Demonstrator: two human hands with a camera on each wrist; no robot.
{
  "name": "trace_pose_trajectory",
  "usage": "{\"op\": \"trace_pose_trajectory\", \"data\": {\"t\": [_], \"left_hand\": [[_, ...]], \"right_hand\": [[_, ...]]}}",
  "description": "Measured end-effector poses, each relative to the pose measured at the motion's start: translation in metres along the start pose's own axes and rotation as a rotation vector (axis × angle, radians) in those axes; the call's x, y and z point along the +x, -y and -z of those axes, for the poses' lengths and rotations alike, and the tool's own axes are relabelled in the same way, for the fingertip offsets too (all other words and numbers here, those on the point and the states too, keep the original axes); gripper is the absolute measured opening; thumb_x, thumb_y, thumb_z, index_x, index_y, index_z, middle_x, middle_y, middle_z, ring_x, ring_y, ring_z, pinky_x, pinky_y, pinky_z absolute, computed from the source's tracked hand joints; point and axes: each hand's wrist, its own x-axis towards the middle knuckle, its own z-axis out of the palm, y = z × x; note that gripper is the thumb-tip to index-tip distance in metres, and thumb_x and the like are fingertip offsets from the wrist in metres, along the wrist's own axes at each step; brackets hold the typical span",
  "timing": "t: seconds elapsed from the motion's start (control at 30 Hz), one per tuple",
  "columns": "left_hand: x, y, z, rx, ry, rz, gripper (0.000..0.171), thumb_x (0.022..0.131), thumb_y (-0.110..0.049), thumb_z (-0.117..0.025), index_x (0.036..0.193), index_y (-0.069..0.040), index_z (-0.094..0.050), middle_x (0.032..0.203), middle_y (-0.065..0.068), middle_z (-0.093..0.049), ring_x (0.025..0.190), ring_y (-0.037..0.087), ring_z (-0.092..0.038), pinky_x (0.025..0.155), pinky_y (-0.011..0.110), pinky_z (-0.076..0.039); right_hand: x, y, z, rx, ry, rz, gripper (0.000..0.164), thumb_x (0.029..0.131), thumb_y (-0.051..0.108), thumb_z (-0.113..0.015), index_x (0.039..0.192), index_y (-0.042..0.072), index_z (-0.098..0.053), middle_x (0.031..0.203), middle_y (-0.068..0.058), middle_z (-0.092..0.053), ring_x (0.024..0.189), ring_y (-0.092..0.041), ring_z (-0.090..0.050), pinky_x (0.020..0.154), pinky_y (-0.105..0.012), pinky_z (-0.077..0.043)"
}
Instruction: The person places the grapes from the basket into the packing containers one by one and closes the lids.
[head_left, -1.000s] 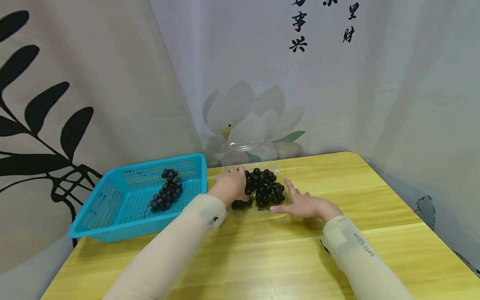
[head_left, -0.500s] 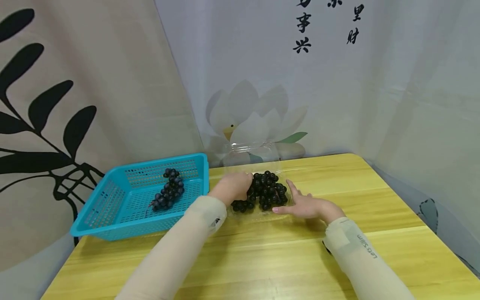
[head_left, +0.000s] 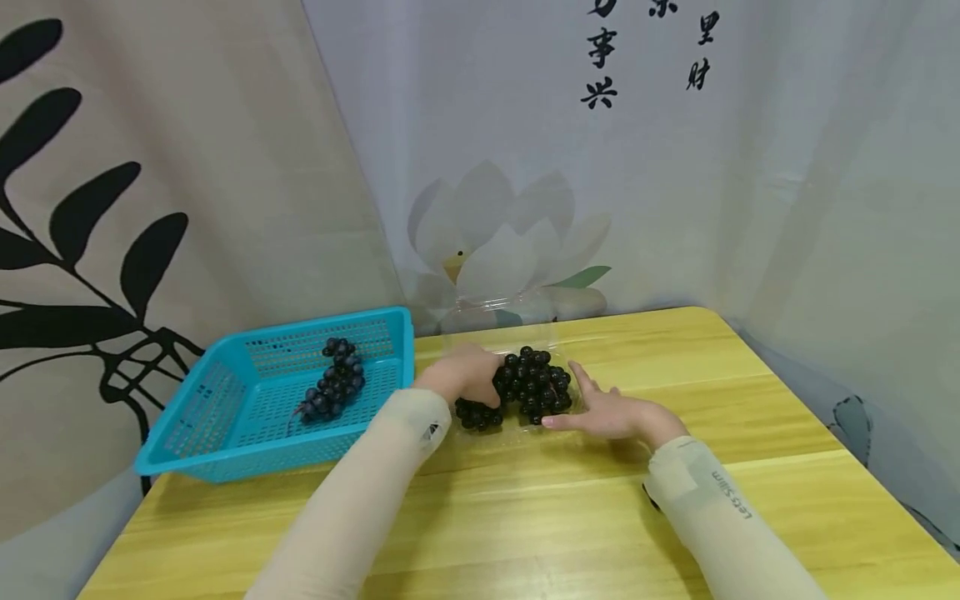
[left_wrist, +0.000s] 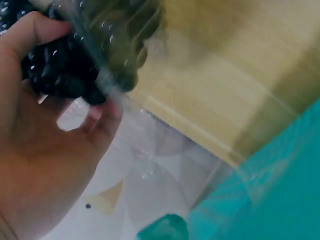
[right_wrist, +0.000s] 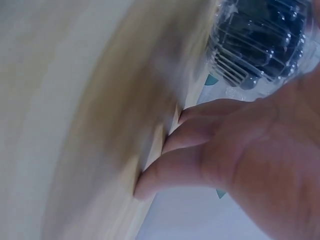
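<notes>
A clear plastic clamshell box (head_left: 498,319) stands with its lid raised at the middle of the table, dark grapes (head_left: 536,385) heaped inside. My left hand (head_left: 467,372) reaches in from the left. In the left wrist view its thumb and fingers curl round a bunch of dark grapes (left_wrist: 62,67) at the box wall. My right hand (head_left: 611,412) lies at the right side of the box, thumb and forefinger spread along its edge. The right wrist view shows its other fingers (right_wrist: 165,172) resting on the wood, beside the ribbed box wall (right_wrist: 232,62).
Left of the box is a blue perforated basket (head_left: 247,465) with one bunch of dark grapes (head_left: 337,383) in it. The wooden table (head_left: 525,525) ends at the back against a printed curtain (head_left: 675,192).
My left hand has sunk lower among the grapes, its fingers now hidden in the head view. The grapes in the box have shifted slightly. My right hand stays in place.
</notes>
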Motion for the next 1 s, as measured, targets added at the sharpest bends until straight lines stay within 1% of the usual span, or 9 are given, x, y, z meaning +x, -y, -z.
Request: {"op": "trace_pose_trajectory", "data": {"t": [0.07, 0.2, 0.27, 0.33, 0.43, 0.6, 0.73, 0.87, 1.0], "left_hand": [[-0.003, 0.004, 0.001, -0.073, 0.037, -0.014, 0.081, 0.100, -0.023, -0.073, 0.170, -0.021, -0.031, 0.165, 0.006, -0.051, 0.110, 0.022, -0.065, 0.090, 0.038, -0.053], [-0.010, 0.009, 0.010, -0.129, 0.058, -0.059, 0.088, 0.100, -0.013, -0.072, 0.172, -0.019, -0.022, 0.176, 0.013, -0.028, 0.130, 0.027, -0.060, 0.091, 0.040, -0.053], [-0.016, 0.014, 0.016, -0.099, 0.043, -0.051, 0.088, 0.100, -0.021, -0.074, 0.172, -0.019, -0.023, 0.176, 0.015, -0.026, 0.144, 0.032, -0.054, 0.102, 0.045, -0.055], [-0.023, 0.023, 0.023, -0.062, 0.017, -0.023, 0.086, 0.101, -0.032, -0.074, 0.171, -0.018, -0.025, 0.175, 0.015, -0.028, 0.154, 0.035, -0.044, 0.116, 0.052, -0.050], [-0.037, 0.045, 0.037, -0.021, -0.022, 0.022, 0.081, 0.105, -0.040, -0.068, 0.171, -0.018, -0.027, 0.176, 0.016, -0.029, 0.159, 0.039, -0.037, 0.125, 0.059, -0.040], [-0.061, 0.087, 0.058, -0.002, -0.102, 0.089, 0.058, 0.109, -0.027, -0.058, 0.163, -0.014, -0.044, 0.167, 0.017, -0.046, 0.152, 0.041, -0.046, 0.120, 0.059, -0.046], [-0.080, 0.116, 0.063, 0.041, -0.113, 0.163, 0.043, 0.106, -0.011, -0.053, 0.148, -0.013, -0.062, 0.151, 0.016, -0.061, 0.137, 0.039, -0.059, 0.105, 0.055, -0.054], [-0.093, 0.135, 0.056, 0.048, -0.048, 0.246, 0.032, 0.106, -0.009, -0.052, 0.134, -0.005, -0.066, 0.138, 0.022, -0.066, 0.116, 0.036, -0.062, 0.094, 0.049, -0.053], [-0.101, 0.147, 0.044, -0.040, 0.065, 0.350, 0.043, 0.108, -0.010, -0.049, 0.148, 0.005, -0.054, 0.153, 0.034, -0.051, 0.113, 0.036, -0.056, 0.088, 0.047, -0.047]], "right_hand": [[0.001, -0.001, -0.002, 0.005, 0.003, 0.008, 0.129, 0.089, 0.083, -0.062, 0.167, 0.032, 0.027, 0.179, -0.019, 0.000, 0.159, -0.062, 0.011, 0.120, -0.087, -0.002], [0.001, -0.006, -0.005, 0.013, -0.002, -0.005, 0.128, 0.090, 0.082, -0.062, 0.167, 0.032, 0.028, 0.179, -0.020, 0.000, 0.158, -0.062, 0.012, 0.119, -0.088, -0.003], [0.000, -0.007, -0.005, 0.012, -0.005, -0.015, 0.128, 0.090, 0.082, -0.062, 0.166, 0.033, 0.028, 0.179, -0.020, -0.001, 0.158, -0.062, 0.013, 0.118, -0.088, -0.003], [0.000, -0.008, -0.006, 0.008, -0.011, -0.009, 0.127, 0.090, 0.082, -0.061, 0.166, 0.033, 0.028, 0.179, -0.021, -0.002, 0.158, -0.063, 0.013, 0.118, -0.089, -0.003], [0.001, -0.007, -0.006, 0.004, -0.010, 0.007, 0.128, 0.090, 0.082, -0.061, 0.167, 0.032, 0.028, 0.179, -0.021, -0.003, 0.158, -0.063, 0.012, 0.118, -0.088, -0.002], [0.000, -0.004, -0.005, 0.000, -0.008, 0.010, 0.128, 0.090, 0.083, -0.061, 0.166, 0.032, 0.028, 0.179, -0.021, -0.002, 0.158, -0.063, 0.012, 0.119, -0.088, -0.001], [-0.001, -0.002, -0.003, 0.005, -0.004, 0.005, 0.127, 0.091, 0.081, -0.062, 0.166, 0.033, 0.029, 0.179, -0.021, 0.000, 0.158, -0.062, 0.012, 0.119, -0.087, -0.001], [-0.002, -0.001, -0.001, 0.000, -0.006, 0.009, 0.126, 0.092, 0.079, -0.062, 0.166, 0.032, 0.029, 0.179, -0.021, 0.000, 0.158, -0.063, 0.012, 0.119, -0.088, 0.000], [-0.002, -0.001, -0.002, -0.007, -0.005, 0.013, 0.127, 0.091, 0.081, -0.061, 0.166, 0.031, 0.028, 0.179, -0.020, 0.001, 0.158, -0.063, 0.012, 0.118, -0.088, 0.000]]}}
